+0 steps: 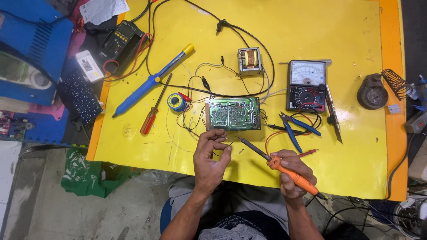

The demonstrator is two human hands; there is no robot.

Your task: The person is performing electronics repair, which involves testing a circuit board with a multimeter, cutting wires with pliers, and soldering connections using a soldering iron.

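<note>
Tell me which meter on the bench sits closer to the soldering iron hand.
The analog multimeter, white-faced, right of the green circuit board. The black-and-yellow digital meter lies far left.

A blue desoldering pump (149, 82) and red screwdriver (151, 116) lie up-left of the hands. An analog meter (306, 85) and blue pliers (294, 128) sit up-right.

We see a glossy, smooth yellow work mat (311, 31), scuffed in places. Our soldering iron (284, 169) has a smooth orange plastic handle and dull metal shaft. The green circuit board (232, 114) looks shiny with solder; the desoldering pump (151, 81) is blue plastic.
</note>
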